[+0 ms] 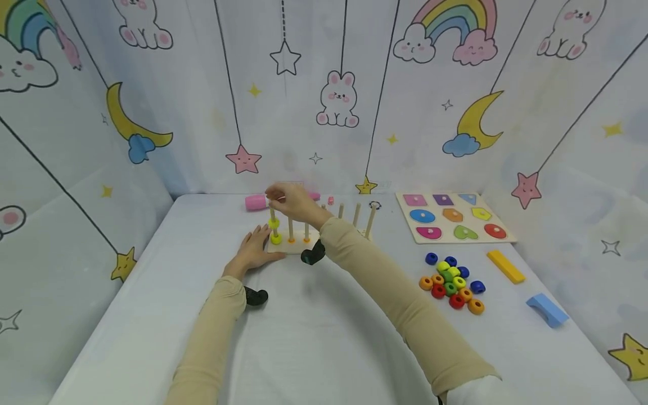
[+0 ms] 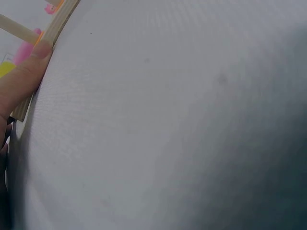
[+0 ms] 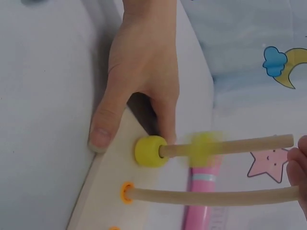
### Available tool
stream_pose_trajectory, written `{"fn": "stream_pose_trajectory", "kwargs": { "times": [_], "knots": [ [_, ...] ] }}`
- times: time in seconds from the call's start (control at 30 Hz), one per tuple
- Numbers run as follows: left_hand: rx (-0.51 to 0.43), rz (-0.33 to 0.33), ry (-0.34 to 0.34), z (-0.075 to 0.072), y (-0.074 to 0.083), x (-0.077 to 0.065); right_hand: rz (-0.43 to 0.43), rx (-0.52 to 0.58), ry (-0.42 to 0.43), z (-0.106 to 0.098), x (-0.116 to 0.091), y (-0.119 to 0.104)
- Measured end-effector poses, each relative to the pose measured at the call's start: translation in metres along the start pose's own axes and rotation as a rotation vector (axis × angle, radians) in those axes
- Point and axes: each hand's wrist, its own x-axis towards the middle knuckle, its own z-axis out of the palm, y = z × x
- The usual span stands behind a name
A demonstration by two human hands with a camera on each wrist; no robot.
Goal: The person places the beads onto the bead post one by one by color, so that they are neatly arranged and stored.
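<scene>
A wooden peg board [image 1: 292, 248] with several upright pegs stands toward the back of the table. My left hand [image 1: 255, 250] grips its left end, thumb at the front edge and a finger behind, as the right wrist view shows. On the leftmost peg, one yellow bead [image 3: 147, 151] sits at the base. Higher on that peg a second yellow bead [image 3: 204, 148] is blurred, apart from both the lower bead and my fingers. My right hand [image 1: 293, 202] is over the peg's top, its fingertips [image 3: 298, 165] near the peg's end, with nothing visible between them. My right forearm hides part of the board.
Loose blue, yellow, green, orange and red beads [image 1: 450, 288] lie in a cluster at right. Behind them is a shape puzzle board [image 1: 434, 232]. Yellow [image 1: 506, 266] and blue [image 1: 548, 310] blocks lie near the right edge. A pink cylindrical object [image 1: 255, 202] lies behind the pegs.
</scene>
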Motion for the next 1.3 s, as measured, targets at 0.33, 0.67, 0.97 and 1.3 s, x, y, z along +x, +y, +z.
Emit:
{"fn": "stream_pose_trajectory", "kwargs": {
  "times": [0.33, 0.67, 0.97, 1.3],
  "knots": [
    [0.02, 0.011, 0.0, 0.003, -0.004, 0.004, 0.024, 0.028, -0.016, -0.012, -0.006, 0.001],
    [0.03, 0.009, -0.015, -0.001, 0.003, 0.0, 0.09, -0.011, 0.123, -0.077, -0.048, 0.037],
    [0.036, 0.012, -0.019, -0.001, -0.001, 0.002, 0.16, -0.14, 0.188, -0.141, -0.118, 0.076],
    [0.042, 0.021, -0.016, -0.001, -0.002, 0.005, 0.383, -0.186, 0.115, -0.178, -0.217, 0.106]
  ]
}}
